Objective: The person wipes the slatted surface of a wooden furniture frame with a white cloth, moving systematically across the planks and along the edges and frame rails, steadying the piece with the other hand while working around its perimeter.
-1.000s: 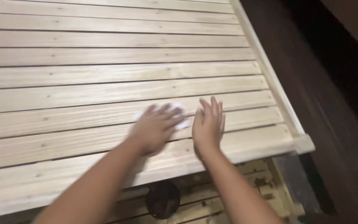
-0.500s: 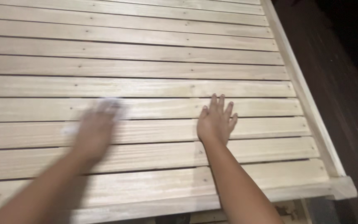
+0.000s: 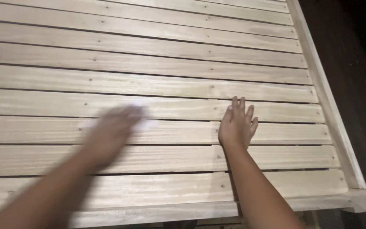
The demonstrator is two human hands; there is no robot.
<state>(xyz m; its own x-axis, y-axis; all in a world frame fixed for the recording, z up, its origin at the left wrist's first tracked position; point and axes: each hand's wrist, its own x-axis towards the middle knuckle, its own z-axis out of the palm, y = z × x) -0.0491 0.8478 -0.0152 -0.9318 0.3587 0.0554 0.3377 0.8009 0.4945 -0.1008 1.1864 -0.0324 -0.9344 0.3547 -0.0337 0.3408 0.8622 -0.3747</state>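
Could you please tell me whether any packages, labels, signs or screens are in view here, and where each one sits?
None in view: only pale wooden slats in a frame, with the right hand flat on them and the blurred left hand over a small whitish patch, perhaps paper or cloth, with no markings that can be made out.

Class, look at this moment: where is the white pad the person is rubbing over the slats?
In the head view the white pad lies under the blurred left hand, left of centre on the slats, left of the flat right hand.
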